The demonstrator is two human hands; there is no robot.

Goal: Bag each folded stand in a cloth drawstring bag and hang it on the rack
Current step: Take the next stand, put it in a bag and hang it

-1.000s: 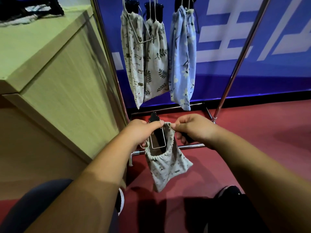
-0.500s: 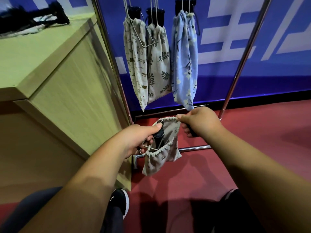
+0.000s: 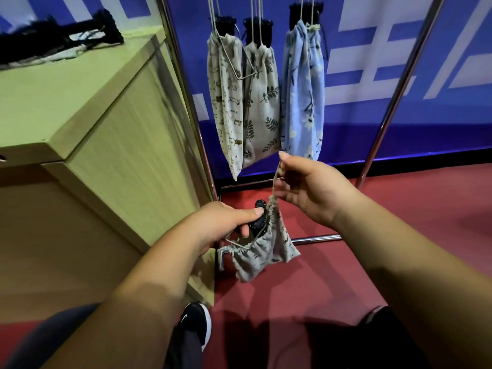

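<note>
While the grey leaf-print cloth drawstring bag is held low before the chrome rack, black folded stand gripped by left hand, beige drawstring pinched by right hand, stand's lower part hidden in cloth.

Reaches forward and down with both bare forearms, one from each lower corner of the view. Grips the black top of the folded stand with the left hand, fingers curled underneath and thumb pressed flat across its knob. Holds the right hand higher and just to the right, palm turned leftward and wrist slightly bent. Pinches the drawstring between the right thumb and curled fingers, with the index fingertip pointing up. Holds the two hands near each other, not touching.
</note>
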